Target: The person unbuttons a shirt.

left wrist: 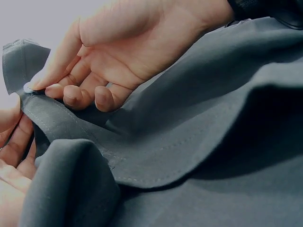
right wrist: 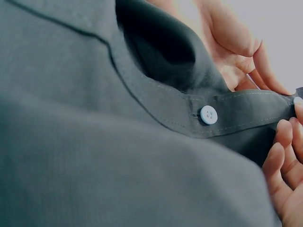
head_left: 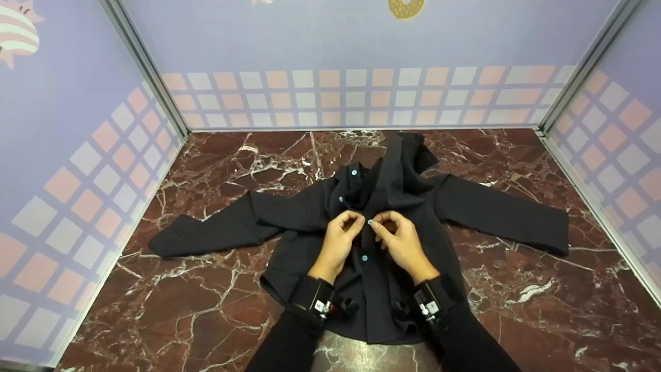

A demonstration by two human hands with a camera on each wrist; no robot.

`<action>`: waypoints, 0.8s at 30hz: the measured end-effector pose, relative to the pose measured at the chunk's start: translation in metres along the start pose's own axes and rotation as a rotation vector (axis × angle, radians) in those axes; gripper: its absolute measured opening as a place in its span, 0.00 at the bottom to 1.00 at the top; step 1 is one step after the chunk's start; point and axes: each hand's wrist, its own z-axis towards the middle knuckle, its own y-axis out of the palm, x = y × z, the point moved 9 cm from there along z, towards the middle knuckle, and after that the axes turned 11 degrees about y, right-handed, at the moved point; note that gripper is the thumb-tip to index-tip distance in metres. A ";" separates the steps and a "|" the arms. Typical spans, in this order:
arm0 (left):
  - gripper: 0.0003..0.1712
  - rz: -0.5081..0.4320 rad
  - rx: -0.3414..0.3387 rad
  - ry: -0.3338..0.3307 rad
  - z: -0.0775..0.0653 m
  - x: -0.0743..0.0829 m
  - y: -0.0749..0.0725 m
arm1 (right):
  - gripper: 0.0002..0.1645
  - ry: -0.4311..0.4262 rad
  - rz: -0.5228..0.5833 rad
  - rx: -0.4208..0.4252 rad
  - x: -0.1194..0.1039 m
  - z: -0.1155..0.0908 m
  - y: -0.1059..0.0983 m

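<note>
A black long-sleeved shirt (head_left: 302, 256) with pale blue buttons lies front up, its collar raised and bunched. Both hands meet at its front placket. My left hand (head_left: 341, 240) pinches the placket edge between thumb and fingers. Beside it, my right hand (head_left: 403, 243) pinches the cloth at a button (head_left: 370, 222), its thumb on the button (left wrist: 29, 88) in the left wrist view. Another button (right wrist: 208, 115), lower on the placket, shows flat beside its buttonhole in the right wrist view. Whether the pinched button is through its hole I cannot tell.
One sleeve (head_left: 217, 237) stretches left with a fold; the other sleeve (head_left: 506, 214) reaches right. Two upper buttons (head_left: 353, 172) show near the collar. The dark red marble tabletop (head_left: 222, 310) is bounded by patterned panels (head_left: 356, 98) at the back and sides.
</note>
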 end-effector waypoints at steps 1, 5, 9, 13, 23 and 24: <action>0.06 0.000 0.000 -0.002 0.000 0.000 0.000 | 0.06 0.000 0.000 0.001 0.000 0.000 0.000; 0.07 0.013 -0.007 -0.009 0.000 0.001 0.001 | 0.06 0.000 -0.017 0.009 0.000 -0.001 -0.001; 0.07 0.018 -0.012 -0.010 0.000 -0.001 0.000 | 0.06 0.003 -0.046 0.006 0.001 0.000 0.000; 0.05 0.009 -0.006 -0.002 0.000 -0.001 -0.002 | 0.06 -0.003 -0.064 0.001 0.001 0.000 0.000; 0.09 0.022 0.001 -0.003 0.000 0.000 -0.003 | 0.07 0.001 0.034 -0.003 0.003 0.003 -0.002; 0.10 0.019 0.003 -0.004 0.000 0.000 -0.003 | 0.07 0.009 0.053 0.001 0.004 0.003 -0.003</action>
